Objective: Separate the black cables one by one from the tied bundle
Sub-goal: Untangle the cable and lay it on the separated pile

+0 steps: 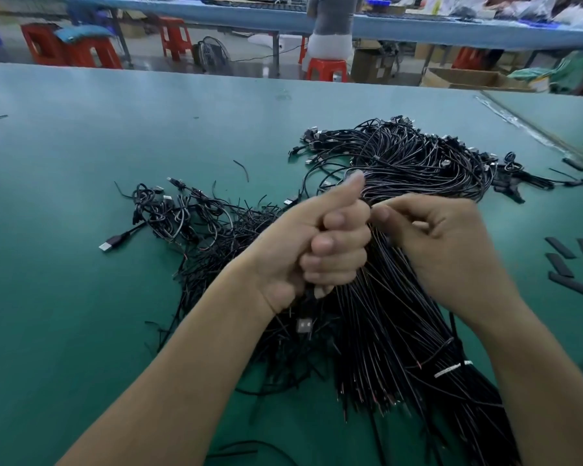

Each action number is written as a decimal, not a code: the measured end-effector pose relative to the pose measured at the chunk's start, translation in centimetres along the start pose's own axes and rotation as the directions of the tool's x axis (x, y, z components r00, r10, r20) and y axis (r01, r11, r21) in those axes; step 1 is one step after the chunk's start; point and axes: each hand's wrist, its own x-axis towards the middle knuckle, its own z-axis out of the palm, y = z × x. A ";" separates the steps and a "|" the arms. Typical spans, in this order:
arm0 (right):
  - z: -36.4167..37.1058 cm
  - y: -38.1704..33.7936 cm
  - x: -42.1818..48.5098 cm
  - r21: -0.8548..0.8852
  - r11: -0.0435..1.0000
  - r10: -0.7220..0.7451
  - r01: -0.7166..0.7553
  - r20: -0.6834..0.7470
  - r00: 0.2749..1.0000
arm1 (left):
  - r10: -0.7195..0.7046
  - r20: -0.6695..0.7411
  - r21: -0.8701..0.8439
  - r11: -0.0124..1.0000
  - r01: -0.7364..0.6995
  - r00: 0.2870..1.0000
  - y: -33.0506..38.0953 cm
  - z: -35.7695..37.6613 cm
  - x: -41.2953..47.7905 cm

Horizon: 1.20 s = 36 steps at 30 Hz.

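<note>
Tied bundle point(389, 317) on the table point(81, 146), loose cables point(182, 216) left of it, flat strips point(560, 261) well apart on the right.

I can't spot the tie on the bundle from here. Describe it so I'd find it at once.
Start at the thick black bundle that the left hand grips over the green table. Follow its right side down, past the right hand, toward the near edge: the tie is a thin band across the cables. It is the only white thing among black strands.
</note>
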 end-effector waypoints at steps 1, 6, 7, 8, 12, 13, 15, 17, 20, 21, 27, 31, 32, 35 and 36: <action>0.6 0.1 -0.1 -0.052 0.998 0.030 -0.027 0.059 0.998 | 0.039 -0.020 -0.117 0.992 -0.041 0.999 0.1 0.1 0.1; 1.3 -0.3 -0.9 -0.391 0.920 0.104 0.019 0.291 0.951 | 0.320 -0.427 -0.059 0.923 -0.379 0.846 -0.7 -0.3 1.3; 1.0 -0.6 -1.0 -0.429 0.903 0.105 0.038 0.306 0.946 | 0.375 -0.459 0.029 0.912 -0.409 0.805 -1.0 -0.6 1.5; 0.8 -1.0 -1.0 -0.444 0.894 0.099 0.056 0.319 0.943 | 0.407 -0.483 0.090 0.904 -0.419 0.775 -1.2 -0.9 1.7; 0.3 -2.0 -0.9 -0.317 0.938 -0.010 0.140 0.378 0.926 | 0.452 -0.473 0.450 0.862 -0.234 0.756 -1.6 -1.1 1.5; 0.1 -2.0 -0.8 -0.291 0.945 -0.035 0.148 0.359 0.933 | 0.436 -0.420 0.555 0.817 -0.155 0.796 -1.7 -0.8 1.3; -0.4 -2.0 -0.6 -0.266 0.951 -0.081 0.159 0.280 0.957 | 0.347 -0.329 0.661 0.749 -0.048 0.878 -2.0 -0.2 1.0; -1.0 -1.8 -0.5 -0.214 0.965 -0.109 0.152 0.198 0.974 | 0.216 -0.292 0.657 0.753 0.031 0.932 -2.0 0.3 0.7; -1.4 -1.2 -0.3 -0.063 0.993 -0.094 0.100 0.102 0.990 | 0.119 -0.308 0.666 0.735 0.124 0.944 -1.7 0.2 0.5; -1.3 -0.9 -0.2 -0.002 0.998 -0.059 0.059 0.098 0.993 | 0.094 -0.305 0.651 0.747 0.135 0.948 -1.6 0.1 0.5; -0.9 -0.4 -0.2 0.337 0.909 0.143 -0.244 0.298 0.944 | -0.068 -0.128 0.354 0.929 0.109 0.989 -1.3 -0.3 0.1; -1.5 -0.1 -0.2 0.242 0.944 0.145 -0.223 0.302 0.942 | -0.042 -0.159 0.343 0.934 0.095 0.986 -1.8 -0.1 0.3; -1.5 0.1 -0.2 0.200 0.958 0.143 -0.206 0.288 0.947 | -0.018 -0.197 0.371 0.924 0.091 0.980 -2.0 0.0 0.4; -1.2 0.6 -0.1 0.104 0.983 0.123 -0.154 0.259 0.958 | 0.114 -0.309 0.508 0.859 0.062 0.944 -2.6 0.1 1.1; -1.1 0.6 0.0 0.080 0.988 0.112 -0.135 0.240 0.964 | 0.168 -0.332 0.547 0.836 0.044 0.928 -2.7 0.2 1.3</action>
